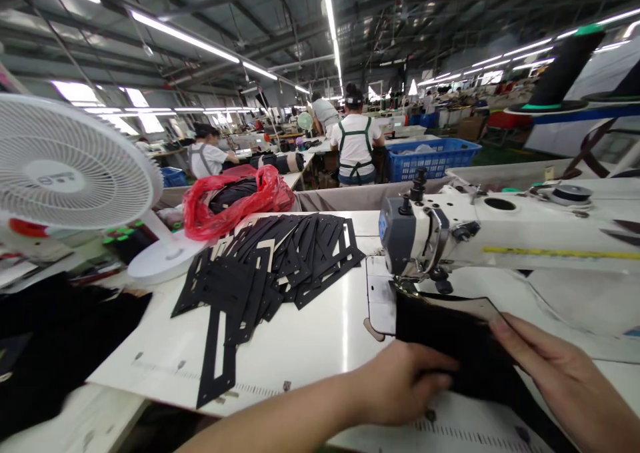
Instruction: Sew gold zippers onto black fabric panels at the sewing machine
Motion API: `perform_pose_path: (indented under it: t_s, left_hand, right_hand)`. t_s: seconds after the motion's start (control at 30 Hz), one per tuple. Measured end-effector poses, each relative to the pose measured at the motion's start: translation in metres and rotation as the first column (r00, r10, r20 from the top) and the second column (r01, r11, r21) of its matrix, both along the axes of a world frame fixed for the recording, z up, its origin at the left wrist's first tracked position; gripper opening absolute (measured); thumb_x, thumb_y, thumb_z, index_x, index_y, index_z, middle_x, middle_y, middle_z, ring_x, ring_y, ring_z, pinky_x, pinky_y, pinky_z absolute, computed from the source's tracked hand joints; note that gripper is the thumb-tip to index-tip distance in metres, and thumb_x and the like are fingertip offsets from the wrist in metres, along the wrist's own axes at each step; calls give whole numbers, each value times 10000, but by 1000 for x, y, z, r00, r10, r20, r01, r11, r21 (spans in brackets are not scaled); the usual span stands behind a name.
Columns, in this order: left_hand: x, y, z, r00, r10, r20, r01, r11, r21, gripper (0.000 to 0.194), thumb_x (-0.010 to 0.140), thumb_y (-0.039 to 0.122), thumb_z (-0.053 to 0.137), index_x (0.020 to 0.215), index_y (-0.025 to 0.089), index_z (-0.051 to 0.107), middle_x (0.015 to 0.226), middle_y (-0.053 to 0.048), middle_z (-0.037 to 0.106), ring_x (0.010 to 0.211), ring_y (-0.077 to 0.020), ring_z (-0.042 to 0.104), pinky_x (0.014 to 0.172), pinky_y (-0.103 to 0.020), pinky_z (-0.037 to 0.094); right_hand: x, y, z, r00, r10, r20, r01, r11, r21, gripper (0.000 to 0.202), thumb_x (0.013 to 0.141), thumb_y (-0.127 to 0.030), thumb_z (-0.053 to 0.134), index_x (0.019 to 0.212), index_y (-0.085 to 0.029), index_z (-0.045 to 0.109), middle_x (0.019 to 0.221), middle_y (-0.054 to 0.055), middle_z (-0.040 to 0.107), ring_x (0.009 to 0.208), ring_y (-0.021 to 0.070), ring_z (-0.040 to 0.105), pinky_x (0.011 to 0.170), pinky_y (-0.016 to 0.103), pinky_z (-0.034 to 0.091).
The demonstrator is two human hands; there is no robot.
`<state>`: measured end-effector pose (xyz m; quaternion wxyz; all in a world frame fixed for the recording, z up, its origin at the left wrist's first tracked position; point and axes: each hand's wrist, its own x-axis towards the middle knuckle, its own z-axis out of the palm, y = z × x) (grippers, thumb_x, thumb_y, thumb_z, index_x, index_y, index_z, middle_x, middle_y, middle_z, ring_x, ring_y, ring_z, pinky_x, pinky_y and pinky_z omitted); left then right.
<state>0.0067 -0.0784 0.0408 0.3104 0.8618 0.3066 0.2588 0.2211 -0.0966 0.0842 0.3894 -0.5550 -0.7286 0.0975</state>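
A black fabric piece [465,353] lies under the head of a white sewing machine [520,233] and hangs down over the table's near edge at the right. My left hand [400,380] is closed on the fabric's left side, thumb and fingers pinched together. At the fabric's upper right corner, where a beige strip [475,306] shows, my right hand [545,366] grips the edge between thumb and fingers. A spread pile of black frame-shaped pieces [250,280] lies on the white table [310,353] left of the machine.
A white fan [65,173] stands at the left, beside a red plastic bag [220,206] with dark material. Black cloth [60,346] lies at the far left. Beyond the table are a blue basket [433,160] and a seated person [356,146] seen from behind.
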Motion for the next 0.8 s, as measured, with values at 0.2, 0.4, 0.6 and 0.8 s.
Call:
perform_pose_path:
  t_s: [0.2,0.4,0.6,0.8]
  left_hand:
    - [7,25,7,927,285,244,-337,918,208,222,824,174,600,1045,195,604,979,-43,628,914,-187,584,814,-308,489]
    - [2,34,3,942,204,267,-297,876,380,245,829,277,624,1045,184,558,951,-41,636,876,-199,579,784,-333,458]
    - [5,34,0,964,117,237,-211,881,423,143,834,274,608,927,178,555,904,-35,635,843,-195,564,749,-320,431]
    - [5,41,3,956,152,251,-252,865,435,46,818,178,568,772,183,566,816,-25,633,776,-182,556,696,-306,417]
  right_hand:
    - [2,9,7,977,212,26,-209,974,-88,298,842,-463,470,977,-331,701,899,-10,711,762,207,681,672,221,564]
    - [-7,4,16,955,282,96,-272,957,-104,321,885,-396,433,1093,-284,652,1047,-13,676,909,164,652,796,193,514]
    - [-6,7,17,925,346,158,-338,938,-80,318,903,-332,439,1172,-264,594,1069,7,669,930,159,644,795,204,531]
    - [-38,-43,-22,941,63,333,-224,854,470,343,888,-198,441,1202,-257,565,1020,44,679,924,190,642,816,255,515]
